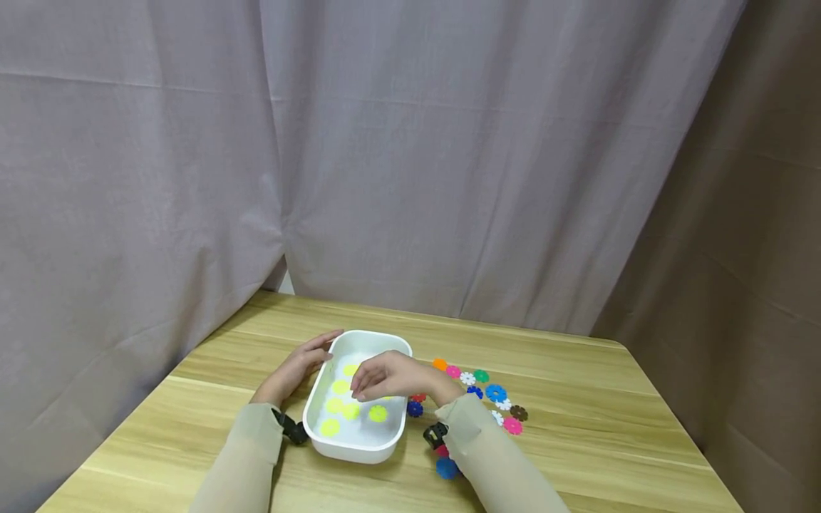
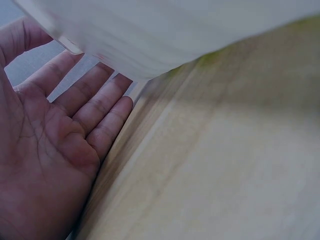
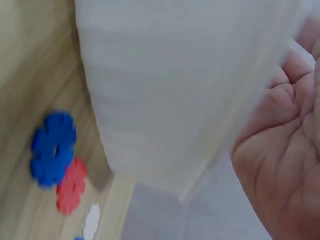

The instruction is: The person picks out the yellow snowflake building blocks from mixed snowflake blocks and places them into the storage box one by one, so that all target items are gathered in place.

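A white rectangular tray (image 1: 355, 454) stands on the wooden table, with several yellow flower-shaped discs (image 1: 378, 413) lying flat inside it. My left hand (image 1: 300, 367) rests against the tray's left side near the far corner, its fingers fairly straight; the left wrist view shows the palm beside the wall, with the fingertips partly hidden. Over the middle of the tray hovers my right hand (image 1: 391, 375), palm down with loosely bent fingers. Nothing shows between its fingers in the head view. In the right wrist view, the tray's wall hides its fingertips.
Right of the tray lie loose flower-shaped discs, among them an orange disc (image 1: 439, 364), a green disc (image 1: 481, 375), a light blue disc (image 1: 496, 393) and a brown disc (image 1: 519, 413). Another blue disc (image 1: 447, 468) sits beside the right forearm. Grey curtains (image 1: 449, 178) hang behind the table.
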`<state>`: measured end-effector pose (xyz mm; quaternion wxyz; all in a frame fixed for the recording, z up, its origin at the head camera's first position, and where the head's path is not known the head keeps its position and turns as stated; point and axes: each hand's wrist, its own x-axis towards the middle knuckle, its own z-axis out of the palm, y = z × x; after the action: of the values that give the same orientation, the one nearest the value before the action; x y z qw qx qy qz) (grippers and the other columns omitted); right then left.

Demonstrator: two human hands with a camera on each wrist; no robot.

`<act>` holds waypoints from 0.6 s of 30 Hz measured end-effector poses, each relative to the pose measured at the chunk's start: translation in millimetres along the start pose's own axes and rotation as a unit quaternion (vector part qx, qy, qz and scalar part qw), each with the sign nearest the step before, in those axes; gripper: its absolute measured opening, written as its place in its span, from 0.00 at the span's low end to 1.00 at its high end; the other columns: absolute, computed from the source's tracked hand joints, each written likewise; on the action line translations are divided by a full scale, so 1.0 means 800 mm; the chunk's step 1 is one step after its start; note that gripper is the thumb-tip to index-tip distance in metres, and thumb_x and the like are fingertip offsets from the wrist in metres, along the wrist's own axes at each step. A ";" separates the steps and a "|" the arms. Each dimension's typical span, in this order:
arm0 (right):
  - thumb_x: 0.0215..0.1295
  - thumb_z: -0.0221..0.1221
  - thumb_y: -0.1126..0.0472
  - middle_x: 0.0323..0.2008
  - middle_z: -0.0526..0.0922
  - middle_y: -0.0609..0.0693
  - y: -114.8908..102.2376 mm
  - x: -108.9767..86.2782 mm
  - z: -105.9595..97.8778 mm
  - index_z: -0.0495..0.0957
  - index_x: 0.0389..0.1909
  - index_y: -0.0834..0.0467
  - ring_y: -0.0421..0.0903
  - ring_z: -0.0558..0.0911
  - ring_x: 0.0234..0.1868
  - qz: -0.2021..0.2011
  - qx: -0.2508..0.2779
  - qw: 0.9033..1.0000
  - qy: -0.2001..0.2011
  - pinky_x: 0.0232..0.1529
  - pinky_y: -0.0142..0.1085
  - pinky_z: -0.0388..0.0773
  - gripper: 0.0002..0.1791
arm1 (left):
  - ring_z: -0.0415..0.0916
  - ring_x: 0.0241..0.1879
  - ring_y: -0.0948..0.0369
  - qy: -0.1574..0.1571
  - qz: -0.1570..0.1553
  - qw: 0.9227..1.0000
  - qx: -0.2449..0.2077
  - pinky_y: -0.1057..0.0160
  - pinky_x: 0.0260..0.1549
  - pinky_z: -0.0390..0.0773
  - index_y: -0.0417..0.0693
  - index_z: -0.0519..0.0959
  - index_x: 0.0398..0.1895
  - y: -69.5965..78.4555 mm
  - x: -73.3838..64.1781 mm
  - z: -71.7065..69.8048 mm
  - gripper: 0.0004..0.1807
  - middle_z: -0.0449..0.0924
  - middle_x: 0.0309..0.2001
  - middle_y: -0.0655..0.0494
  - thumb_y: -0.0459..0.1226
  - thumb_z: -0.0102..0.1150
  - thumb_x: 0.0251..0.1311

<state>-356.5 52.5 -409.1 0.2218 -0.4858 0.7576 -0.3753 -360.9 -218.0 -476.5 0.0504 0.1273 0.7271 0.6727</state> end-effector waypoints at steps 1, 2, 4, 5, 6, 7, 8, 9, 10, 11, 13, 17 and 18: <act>0.66 0.65 0.62 0.41 0.88 0.45 0.001 -0.005 -0.003 0.84 0.45 0.57 0.40 0.86 0.44 -0.002 0.003 1.000 0.007 0.50 0.34 0.81 0.08 | 0.65 0.69 0.50 0.000 0.000 1.000 0.001 0.49 0.70 0.58 0.56 0.67 0.75 0.000 0.001 0.000 0.32 0.65 0.73 0.48 0.36 0.52 0.65; 0.66 0.65 0.62 0.41 0.88 0.45 0.003 -0.011 -0.007 0.84 0.45 0.57 0.41 0.86 0.44 -0.004 0.004 1.000 0.014 0.50 0.34 0.81 0.08 | 0.66 0.68 0.49 0.001 0.000 1.000 0.002 0.50 0.69 0.60 0.55 0.67 0.75 0.000 0.001 0.001 0.32 0.66 0.72 0.47 0.37 0.52 0.65; 0.67 0.65 0.62 0.41 0.88 0.46 0.006 -0.023 -0.014 0.84 0.45 0.56 0.42 0.86 0.44 -0.004 0.009 1.000 0.029 0.49 0.36 0.82 0.08 | 0.68 0.67 0.49 0.003 0.002 1.000 0.000 0.53 0.67 0.63 0.54 0.67 0.75 0.000 0.003 0.002 0.32 0.67 0.71 0.45 0.36 0.52 0.65; 0.67 0.65 0.62 0.42 0.88 0.46 0.008 -0.030 -0.018 0.84 0.45 0.56 0.43 0.86 0.44 -0.005 0.012 0.999 0.037 0.49 0.36 0.82 0.08 | 0.68 0.66 0.49 0.004 0.003 1.000 0.000 0.55 0.66 0.65 0.54 0.67 0.75 0.000 0.004 0.002 0.32 0.68 0.70 0.45 0.36 0.53 0.65; 0.67 0.65 0.62 0.42 0.88 0.47 0.010 -0.036 -0.022 0.84 0.46 0.56 0.43 0.86 0.44 -0.008 0.014 0.999 0.045 0.48 0.37 0.82 0.08 | 0.69 0.66 0.49 0.005 0.004 1.000 -0.002 0.57 0.65 0.66 0.54 0.67 0.75 -0.001 0.004 0.003 0.33 0.68 0.70 0.44 0.36 0.53 0.65; 0.68 0.64 0.61 0.42 0.87 0.47 0.012 -0.043 -0.025 0.84 0.46 0.56 0.44 0.86 0.45 -0.009 0.014 0.998 0.053 0.48 0.38 0.83 0.08 | 0.69 0.65 0.49 0.006 0.004 1.000 -0.005 0.58 0.63 0.68 0.53 0.67 0.75 -0.001 0.004 0.003 0.33 0.69 0.69 0.43 0.35 0.53 0.64; 0.68 0.64 0.61 0.42 0.87 0.47 0.015 -0.049 -0.029 0.84 0.46 0.56 0.44 0.86 0.45 -0.012 0.010 0.998 0.061 0.48 0.38 0.83 0.08 | 0.69 0.65 0.49 0.007 0.004 1.000 -0.007 0.60 0.62 0.69 0.53 0.66 0.75 -0.001 0.004 0.003 0.33 0.69 0.69 0.43 0.35 0.53 0.64; 0.68 0.64 0.60 0.43 0.87 0.47 0.016 -0.056 -0.031 0.84 0.46 0.56 0.45 0.86 0.45 -0.012 0.008 0.998 0.069 0.48 0.39 0.83 0.08 | 0.69 0.65 0.48 0.008 0.003 1.000 -0.010 0.61 0.62 0.69 0.53 0.66 0.75 -0.002 0.003 0.003 0.33 0.69 0.69 0.43 0.35 0.53 0.64; 0.68 0.64 0.60 0.43 0.87 0.48 0.018 -0.062 -0.034 0.84 0.46 0.55 0.46 0.86 0.46 -0.012 0.007 0.997 0.076 0.48 0.40 0.83 0.08 | 0.69 0.66 0.48 0.009 0.002 1.000 -0.012 0.61 0.61 0.70 0.52 0.66 0.75 -0.002 0.002 0.002 0.34 0.69 0.69 0.43 0.35 0.54 0.64; 0.69 0.64 0.59 0.43 0.87 0.49 0.020 -0.070 -0.037 0.84 0.46 0.55 0.47 0.86 0.46 -0.010 0.005 0.996 0.083 0.47 0.41 0.83 0.08 | 0.69 0.66 0.48 0.010 0.001 1.000 -0.013 0.61 0.61 0.70 0.52 0.66 0.75 -0.003 0.001 0.002 0.34 0.69 0.69 0.42 0.35 0.54 0.64; 0.69 0.63 0.58 0.44 0.87 0.51 0.023 -0.083 -0.043 0.83 0.47 0.54 0.49 0.86 0.46 -0.007 0.003 0.995 0.097 0.47 0.42 0.84 0.09 | 0.69 0.66 0.47 0.012 -0.001 1.000 -0.011 0.60 0.62 0.69 0.52 0.65 0.76 -0.004 -0.001 0.002 0.34 0.69 0.69 0.42 0.35 0.54 0.64; 0.70 0.62 0.58 0.46 0.86 0.57 0.030 -0.111 -0.054 0.83 0.48 0.56 0.51 0.86 0.47 -0.002 0.008 0.993 0.122 0.47 0.42 0.84 0.09 | 0.70 0.65 0.48 0.022 -0.005 1.000 -0.004 0.59 0.61 0.69 0.55 0.66 0.75 -0.006 -0.004 0.000 0.34 0.70 0.68 0.42 0.36 0.54 0.64; 0.70 0.63 0.58 0.45 0.86 0.58 0.033 -0.116 -0.056 0.83 0.47 0.56 0.51 0.86 0.46 -0.003 0.008 0.992 0.128 0.47 0.41 0.84 0.09 | 0.71 0.64 0.48 0.026 -0.006 1.000 -0.003 0.59 0.61 0.69 0.56 0.66 0.75 -0.006 -0.005 0.000 0.33 0.70 0.68 0.42 0.37 0.54 0.64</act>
<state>-363.0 158.9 -404.6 0.1256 -0.4341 0.7755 -0.4409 -357.5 -219.3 -481.8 0.0362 0.1055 0.7272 0.6773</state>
